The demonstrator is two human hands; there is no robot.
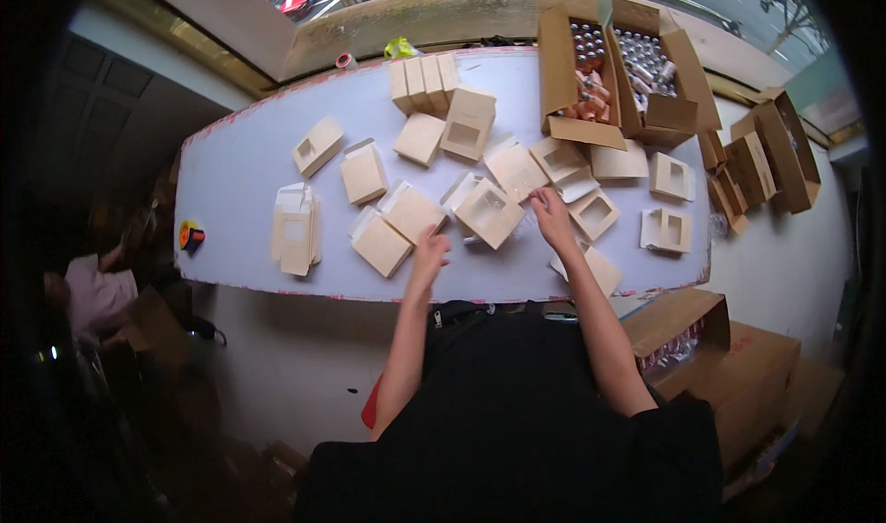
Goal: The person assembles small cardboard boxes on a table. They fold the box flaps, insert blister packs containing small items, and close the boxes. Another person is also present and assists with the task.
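Centrally, on pale table point(231, 177): windowed kraft box point(487, 211), square cut-out facing up, lying between both hands.
Left hand point(428, 255): fingers loosely spread, holding nothing, hovering just left of that box, beside flat kraft box point(411, 211).
Right hand point(552, 217): fingers curled at right edge of the windowed box; grip on anything too small to tell.
Near right hand: open windowed box point(595, 214), another windowed box point(666, 231) further right, flat box point(598, 269) at table's near edge under the forearm.
Left part of table: stack of flattened boxes point(295, 228), closed boxes point(364, 173) and point(318, 145), orange tape roll point(190, 236) by the left edge.
Far side: row of upright boxes point(423, 82), standing windowed box point(467, 123).
Far right: large open carton point(563, 71) filled with small bottles, caps up.
Off table, right: brown cartons point(771, 149), further cartons point(738, 375) on floor.
Left margin: another person point(92, 292), seated low, partly in shadow.
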